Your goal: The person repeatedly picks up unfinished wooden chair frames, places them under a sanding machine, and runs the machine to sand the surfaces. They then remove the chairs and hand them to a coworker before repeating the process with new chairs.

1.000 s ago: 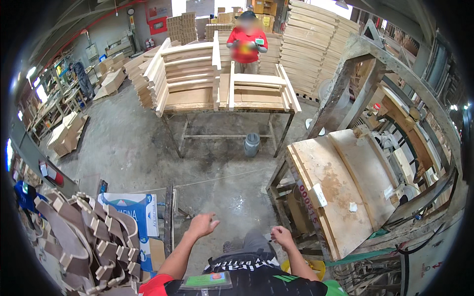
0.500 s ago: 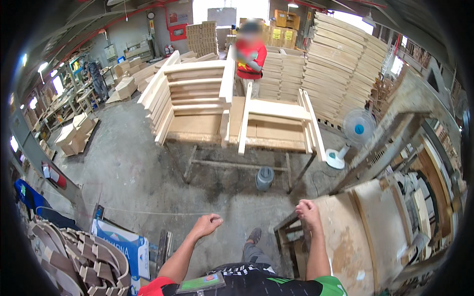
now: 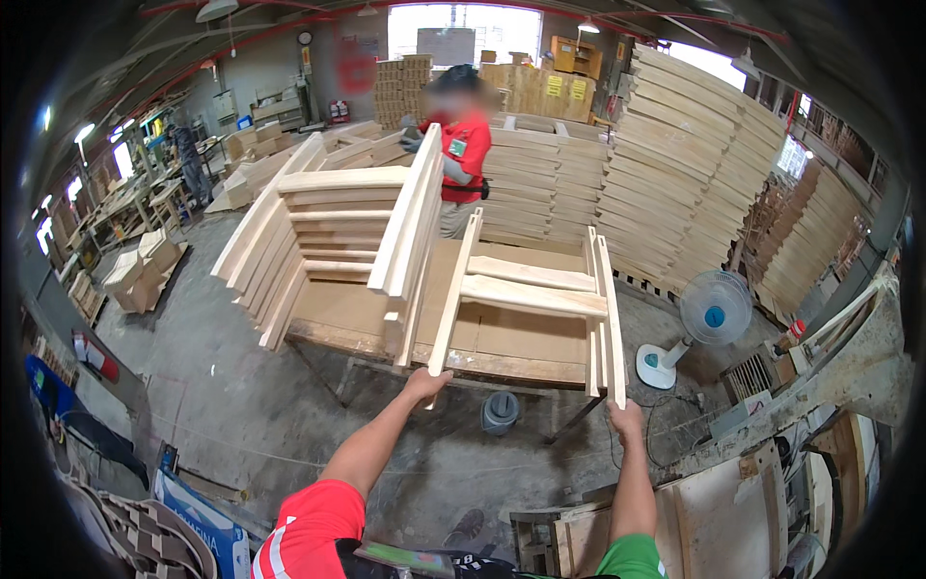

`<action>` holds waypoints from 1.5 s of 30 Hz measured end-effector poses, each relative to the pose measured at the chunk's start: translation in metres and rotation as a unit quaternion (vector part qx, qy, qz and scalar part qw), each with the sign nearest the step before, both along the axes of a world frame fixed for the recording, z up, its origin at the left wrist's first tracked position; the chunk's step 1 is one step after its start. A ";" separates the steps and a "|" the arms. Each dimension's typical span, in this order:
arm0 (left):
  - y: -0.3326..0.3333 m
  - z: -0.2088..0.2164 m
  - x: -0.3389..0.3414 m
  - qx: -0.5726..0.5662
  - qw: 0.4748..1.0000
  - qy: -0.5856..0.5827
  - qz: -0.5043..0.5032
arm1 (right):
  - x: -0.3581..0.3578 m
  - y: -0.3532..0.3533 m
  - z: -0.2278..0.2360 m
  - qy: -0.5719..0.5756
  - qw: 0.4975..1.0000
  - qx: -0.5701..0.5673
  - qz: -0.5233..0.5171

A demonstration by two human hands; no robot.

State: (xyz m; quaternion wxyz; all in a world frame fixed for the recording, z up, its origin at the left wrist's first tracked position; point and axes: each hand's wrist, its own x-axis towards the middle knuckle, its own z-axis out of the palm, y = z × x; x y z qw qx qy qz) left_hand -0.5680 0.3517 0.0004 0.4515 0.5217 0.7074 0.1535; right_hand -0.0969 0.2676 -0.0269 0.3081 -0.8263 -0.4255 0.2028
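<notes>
Mottled grey concrete floor, pale slim-legged wooden frame, left hand and right hand clamped on its ends

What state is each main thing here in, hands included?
Left hand, seemingly closed on the wooden frame
Right hand, seemingly closed on its other leg
Wooden frame, resting over another
Frame pile, stacked on the table
Fan, upright; spinning unclear
Grey bucket, upright on the floor
</notes>
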 end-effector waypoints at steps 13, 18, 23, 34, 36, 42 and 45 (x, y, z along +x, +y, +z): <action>-0.022 -0.024 -0.009 0.029 0.982 -0.166 0.082 | -0.033 -0.057 0.016 0.191 0.979 0.022 -0.064; -0.072 -0.051 -0.027 0.060 0.959 -0.263 0.091 | -0.084 -0.160 0.049 -0.105 0.987 0.085 -0.088; -0.096 -0.059 -0.025 0.053 0.923 -0.377 0.054 | -0.155 -0.272 0.105 -0.062 0.974 0.139 -0.168; -0.145 -0.034 -0.094 0.141 0.929 -0.321 -0.120 | -0.335 -0.443 0.035 -0.116 0.891 0.252 -0.360; -0.167 -0.027 -0.116 0.171 0.931 -0.288 -0.147 | -0.362 -0.472 0.028 -0.065 0.887 0.219 -0.401; -0.261 -0.036 -0.163 0.153 0.939 -0.219 -0.215 | -0.456 -0.588 -0.017 -0.015 0.852 0.150 -0.501; -0.313 -0.043 -0.183 0.114 0.938 -0.193 -0.266 | -0.511 -0.653 -0.028 -0.027 0.823 0.117 -0.555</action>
